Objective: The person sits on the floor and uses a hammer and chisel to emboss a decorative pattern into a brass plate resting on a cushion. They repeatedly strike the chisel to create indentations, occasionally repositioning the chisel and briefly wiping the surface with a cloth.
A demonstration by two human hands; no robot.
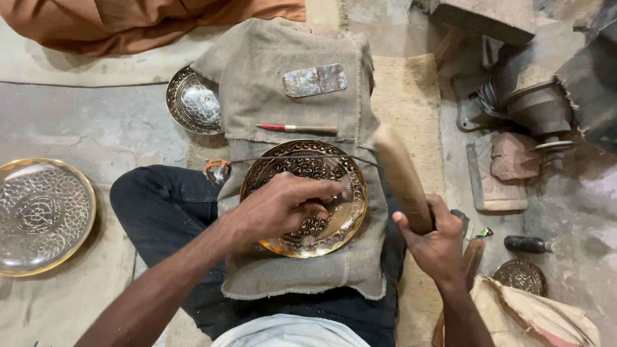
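Left hand (283,204) closed on small tool, pressed on brass plate (304,198) lying on burlap pad (289,77) over lap. Right hand (436,243) fisted round wooden mallet (402,177), raised right of plate.

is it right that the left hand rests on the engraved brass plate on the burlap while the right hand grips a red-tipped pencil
Not quite. In the head view the right hand grips a thick wooden mallet, not the pencil. The red-tipped pencil lies untouched on the burlap cloth, above the plate. The rest holds: the left hand rests on the engraved brass plate.
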